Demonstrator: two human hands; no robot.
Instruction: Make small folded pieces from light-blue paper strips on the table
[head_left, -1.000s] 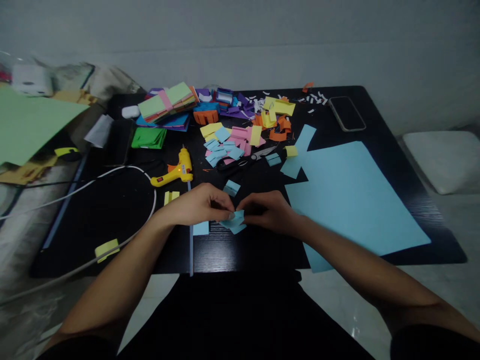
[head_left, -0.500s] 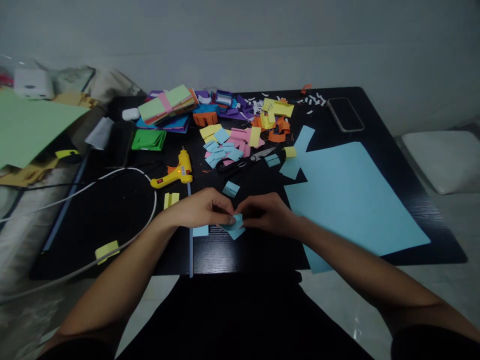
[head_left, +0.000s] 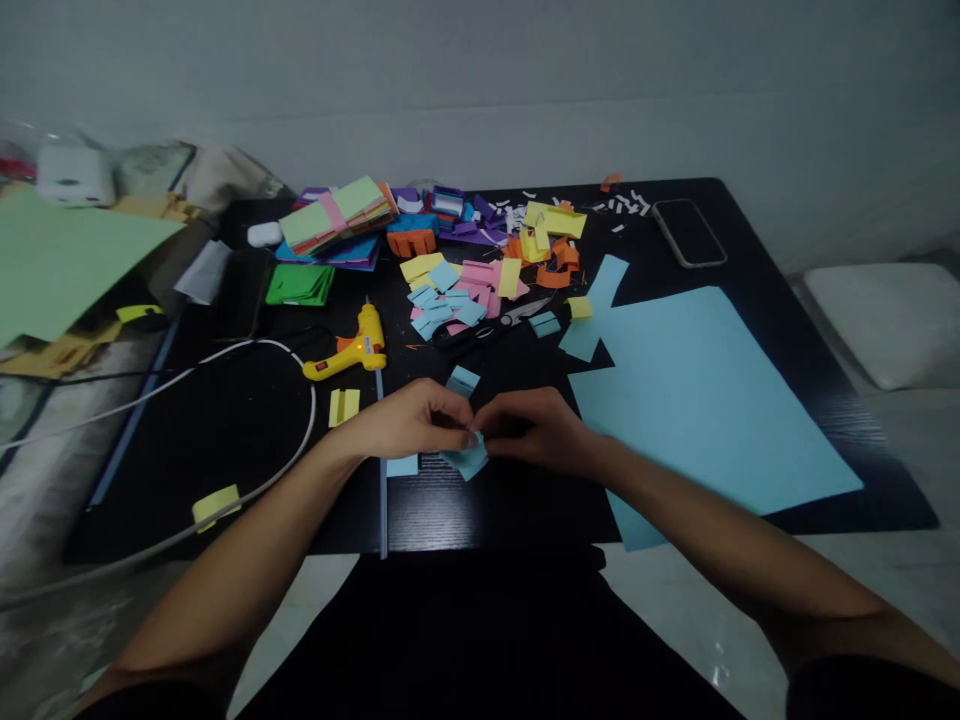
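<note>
Between my two hands, above the front of the black table (head_left: 540, 510), is a small light-blue piece of paper (head_left: 468, 460). My left hand (head_left: 420, 418) pinches it from the left, the thumb lying on top. On the other side, my right hand (head_left: 529, 425) grips its right edge with curled fingers. A folded blue paper piece (head_left: 463, 380) lies just beyond my fingertips. Beside my left wrist is another flat blue piece (head_left: 403, 465). Farther back, black-handled scissors (head_left: 517, 312) lie next to a heap of small blue folded papers (head_left: 439, 312).
A yellow glue gun (head_left: 360, 345) with a long glue stick (head_left: 383, 510) lies left of centre. A white cable (head_left: 311, 410) loops across the left side. Large blue paper sheets (head_left: 697, 400) cover the right; a phone (head_left: 688, 233) lies behind them. Stacked coloured papers (head_left: 337, 215) stand at the back.
The blue paper between my fingers has tilted or folded slightly, its two layers now closer together. Both hands stay almost in place, and the view has shifted a little.
</note>
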